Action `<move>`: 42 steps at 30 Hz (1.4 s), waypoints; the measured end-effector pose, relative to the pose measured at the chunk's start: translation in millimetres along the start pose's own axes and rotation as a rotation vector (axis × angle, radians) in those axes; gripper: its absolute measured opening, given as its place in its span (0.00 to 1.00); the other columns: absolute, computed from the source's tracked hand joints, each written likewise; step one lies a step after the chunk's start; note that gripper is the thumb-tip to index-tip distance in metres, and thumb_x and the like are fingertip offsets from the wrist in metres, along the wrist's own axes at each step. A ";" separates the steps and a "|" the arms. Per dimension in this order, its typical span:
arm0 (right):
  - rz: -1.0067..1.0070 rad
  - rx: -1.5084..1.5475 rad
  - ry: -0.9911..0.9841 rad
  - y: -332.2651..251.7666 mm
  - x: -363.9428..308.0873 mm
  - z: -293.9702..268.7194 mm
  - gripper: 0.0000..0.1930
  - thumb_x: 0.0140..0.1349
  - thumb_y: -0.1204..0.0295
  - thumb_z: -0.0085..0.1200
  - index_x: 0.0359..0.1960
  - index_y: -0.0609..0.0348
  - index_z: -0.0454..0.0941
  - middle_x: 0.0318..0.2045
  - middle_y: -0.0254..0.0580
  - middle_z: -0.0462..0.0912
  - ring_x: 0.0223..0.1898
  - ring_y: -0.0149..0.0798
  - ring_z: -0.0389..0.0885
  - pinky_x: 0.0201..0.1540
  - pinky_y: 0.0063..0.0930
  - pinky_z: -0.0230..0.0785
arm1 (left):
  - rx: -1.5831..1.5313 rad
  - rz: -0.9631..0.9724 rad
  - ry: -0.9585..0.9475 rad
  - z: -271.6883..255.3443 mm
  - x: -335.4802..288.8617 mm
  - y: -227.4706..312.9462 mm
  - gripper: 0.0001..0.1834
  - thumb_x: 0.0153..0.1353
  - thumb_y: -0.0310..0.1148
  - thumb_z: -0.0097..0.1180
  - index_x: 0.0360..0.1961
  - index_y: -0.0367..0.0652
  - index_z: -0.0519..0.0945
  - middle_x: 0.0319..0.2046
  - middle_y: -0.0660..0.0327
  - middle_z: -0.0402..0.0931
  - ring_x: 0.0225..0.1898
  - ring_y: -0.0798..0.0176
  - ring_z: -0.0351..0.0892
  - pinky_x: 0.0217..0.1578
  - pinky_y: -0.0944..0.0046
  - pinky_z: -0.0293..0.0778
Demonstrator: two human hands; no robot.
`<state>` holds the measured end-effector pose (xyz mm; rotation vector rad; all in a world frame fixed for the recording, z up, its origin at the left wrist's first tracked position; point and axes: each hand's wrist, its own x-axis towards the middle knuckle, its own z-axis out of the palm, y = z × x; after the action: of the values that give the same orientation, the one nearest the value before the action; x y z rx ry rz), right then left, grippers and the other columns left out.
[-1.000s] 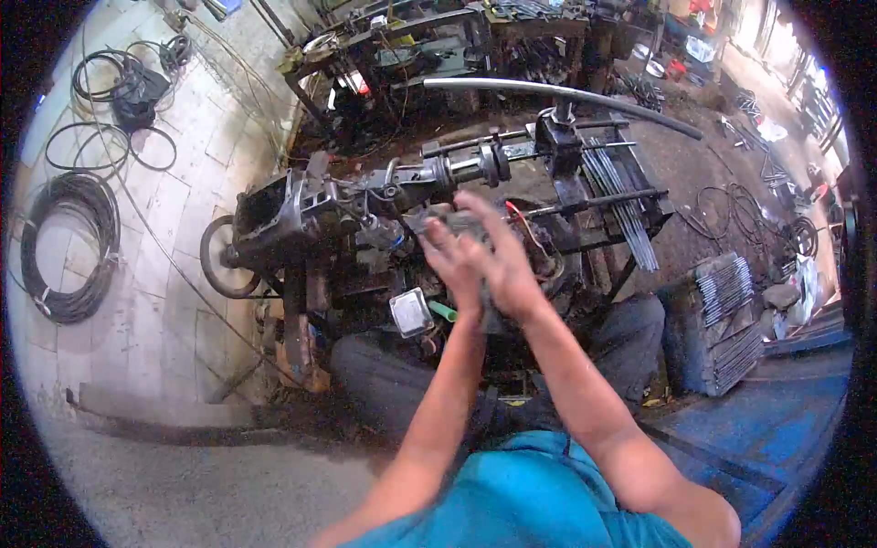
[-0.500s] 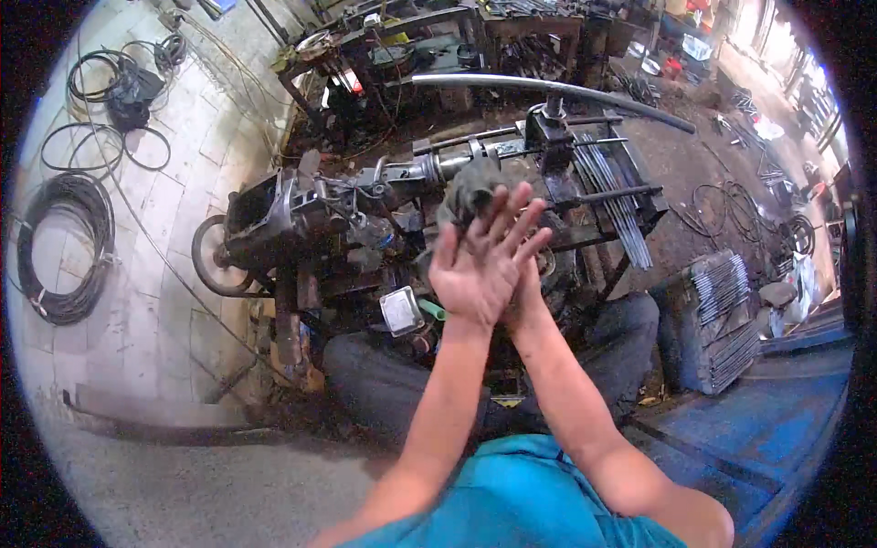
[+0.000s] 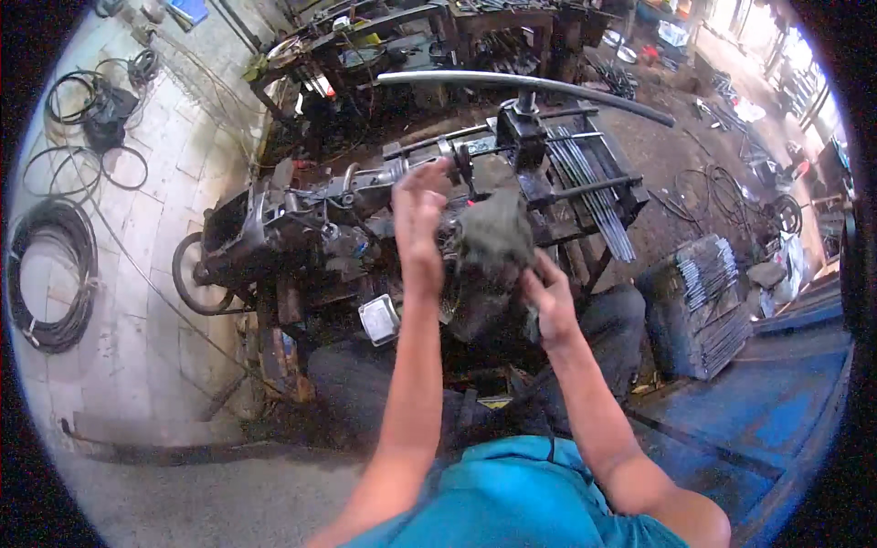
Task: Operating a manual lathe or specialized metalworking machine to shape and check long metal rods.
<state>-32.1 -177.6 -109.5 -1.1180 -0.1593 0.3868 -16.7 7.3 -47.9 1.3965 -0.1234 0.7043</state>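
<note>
A grimy grey-green rag (image 3: 493, 233) hangs spread out in front of me, with its lower part dark and blurred. My right hand (image 3: 553, 303) pinches its right edge between thumb and fingers. To the left of the cloth, my left hand (image 3: 420, 219) is raised edge-on, fingers stretched upward and somewhat smeared, holding nothing that I can see. Behind both hands lies a greasy machine (image 3: 365, 187) with a shaft and a flywheel (image 3: 196, 274) at its left end. The rag hides part of its middle.
A long metal tube (image 3: 530, 84) crosses above the machine, near a bundle of thin rods (image 3: 589, 192). A white square box (image 3: 378, 320) sits by my left forearm. More rods lie on a block (image 3: 699, 306) at right. Coiled cable (image 3: 55, 274) rests on the left floor.
My hands were together, the left palm spread in front of the rag; now they are apart. The left has moved left, and the rag hangs opened out from the right.
</note>
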 end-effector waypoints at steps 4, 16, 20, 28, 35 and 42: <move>-0.260 -0.043 0.213 0.3 20.8 -7.2 0.18 0.71 0.69 0.49 0.59 0.65 0.67 0.52 0.40 0.75 0.53 0.33 0.71 0.59 0.28 0.62 | 0.297 0.027 -0.240 69.1 -56.5 -13.5 0.25 0.58 0.24 0.55 0.58 0.40 0.69 0.64 0.47 0.63 0.67 0.46 0.61 0.66 0.52 0.57; -0.239 -0.025 0.352 4.2 19.6 -24.4 0.15 0.68 0.79 0.49 0.56 0.61 0.70 0.49 0.35 0.75 0.50 0.30 0.71 0.56 0.26 0.64 | 0.380 -0.138 0.251 62.2 -73.2 -18.6 0.08 0.71 0.28 0.43 0.46 0.36 0.71 0.41 0.60 0.70 0.44 0.65 0.67 0.49 0.67 0.64; -0.322 -0.267 0.110 -12.3 7.0 25.5 0.25 0.60 0.72 0.57 0.61 0.58 0.69 0.57 0.39 0.71 0.59 0.36 0.68 0.66 0.30 0.56 | 0.543 -0.041 0.361 22.4 -101.2 -8.7 0.10 0.69 0.27 0.42 0.48 0.36 0.70 0.42 0.59 0.69 0.44 0.65 0.65 0.49 0.66 0.63; -0.376 -0.644 -0.531 38.0 48.7 131.1 0.29 0.52 0.83 0.55 0.60 0.60 0.68 0.54 0.52 0.77 0.58 0.48 0.75 0.62 0.37 0.64 | 0.187 -0.228 0.467 -126.6 -99.4 21.5 0.28 0.60 0.22 0.48 0.64 0.41 0.63 0.60 0.55 0.64 0.60 0.58 0.65 0.63 0.59 0.60; -0.728 -1.240 -0.597 80.8 92.5 176.7 0.27 0.46 0.83 0.51 0.53 0.59 0.75 0.51 0.48 0.78 0.52 0.56 0.76 0.53 0.43 0.72 | 0.398 -0.163 0.442 -211.8 -95.0 -24.3 0.24 0.55 0.18 0.48 0.55 0.39 0.71 0.52 0.58 0.72 0.53 0.61 0.72 0.57 0.64 0.66; -0.245 -1.733 -1.040 125.5 96.2 180.2 0.14 0.48 0.73 0.55 0.39 0.57 0.83 0.36 0.55 0.84 0.41 0.56 0.84 0.45 0.47 0.77 | 0.815 -0.344 0.179 -257.6 -126.4 -70.4 0.18 0.48 0.29 0.58 0.43 0.36 0.81 0.40 0.50 0.80 0.49 0.49 0.77 0.54 0.58 0.70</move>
<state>-28.2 58.6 -150.5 -2.4177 -1.7929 0.5688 -162.9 197.2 -220.8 2.0457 0.5955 0.6048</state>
